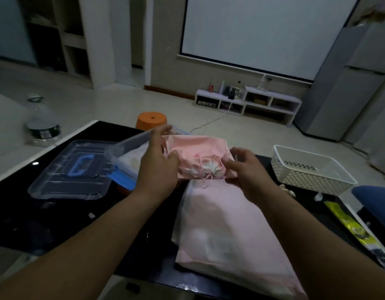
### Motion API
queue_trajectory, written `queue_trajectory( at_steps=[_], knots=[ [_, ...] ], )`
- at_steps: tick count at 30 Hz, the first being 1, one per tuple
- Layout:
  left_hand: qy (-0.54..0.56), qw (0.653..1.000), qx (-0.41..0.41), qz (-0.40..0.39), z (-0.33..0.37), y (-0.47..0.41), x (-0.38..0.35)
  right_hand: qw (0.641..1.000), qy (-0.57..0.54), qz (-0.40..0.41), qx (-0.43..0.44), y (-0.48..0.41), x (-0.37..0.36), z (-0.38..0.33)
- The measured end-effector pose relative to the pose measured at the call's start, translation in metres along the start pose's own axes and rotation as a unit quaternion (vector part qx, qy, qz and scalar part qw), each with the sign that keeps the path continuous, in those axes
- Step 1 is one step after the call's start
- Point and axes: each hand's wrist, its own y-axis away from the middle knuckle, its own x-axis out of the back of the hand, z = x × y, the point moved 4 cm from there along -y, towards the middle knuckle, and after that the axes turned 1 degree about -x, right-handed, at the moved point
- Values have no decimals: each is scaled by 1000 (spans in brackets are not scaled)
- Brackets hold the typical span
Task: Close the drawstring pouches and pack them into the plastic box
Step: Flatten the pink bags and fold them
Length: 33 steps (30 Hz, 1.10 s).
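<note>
While you hold the pink pouch (200, 156), mouth looking cinched, over the middle of the table (57, 219), left hand (158, 167) grips its left end, right hand (250, 174) pinches its right end; long axis runs left-right. Just far-left of it sits the plastic box (131, 146), nearer your left hand.

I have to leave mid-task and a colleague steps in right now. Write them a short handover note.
Left hand grips the held pouch at its left edge; right hand pinches its right edge.
Held pouch: mouth drawn shut, lifted above the table, beside the box.
Box: open, something pale inside; its lid lies to its left.
Second pouch lies on the table nearest you; its mouth is hidden, so check it.
Left to do: put the held pouch in the box, then the second pouch.
</note>
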Motion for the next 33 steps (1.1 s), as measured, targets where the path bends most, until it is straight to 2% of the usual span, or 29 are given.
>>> queue_trajectory(
  at_steps=[5, 8, 10, 13, 14, 16, 20, 21, 24, 26, 28, 31, 32, 33],
  knots=[
    [-191, 978, 32, 80, -25, -39, 55, 975, 179, -12, 132, -46, -91, -56],
    [-392, 917, 60, 43, -44, -52, 71, 937, 314, -16, 154, -82, -125, -61],
    [-491, 870, 35, -4, -50, -55, 71, 878, 454, -50, 143, -105, -138, -51],
    [-530, 842, -41, -95, -55, -57, 54, 760, 631, -107, 110, -123, -153, -33],
    [-535, 833, -45, -133, -56, -58, 48, 737, 657, -122, 102, -126, -157, -31],
    [-540, 817, -4, -203, -58, -59, 43, 712, 681, -143, 89, -131, -166, -29],
    [-612, 740, 9, -278, -54, -58, 40, 691, 698, -174, 69, -137, -181, -23],
    [-620, 731, 14, -286, -55, -58, 40, 693, 696, -180, 59, -138, -183, -20],
    [-619, 730, 36, -287, -58, -61, 40, 700, 682, -212, 16, -139, -187, -13],
    [-608, 742, 53, -278, -58, -62, 41, 691, 691, -212, 27, -138, -189, -12],
    [-607, 742, 55, -280, -56, -62, 41, 685, 706, -171, 56, -134, -188, -16],
    [-610, 737, 52, -287, -51, -60, 40, 651, 742, -44, 153, -125, -176, -35],
    [-606, 738, 56, -291, -50, -59, 40, 656, 731, -18, 187, -122, -175, -38],
    [-605, 737, 56, -296, -48, -59, 41, 679, 710, -23, 188, -121, -175, -38]
  ],
)
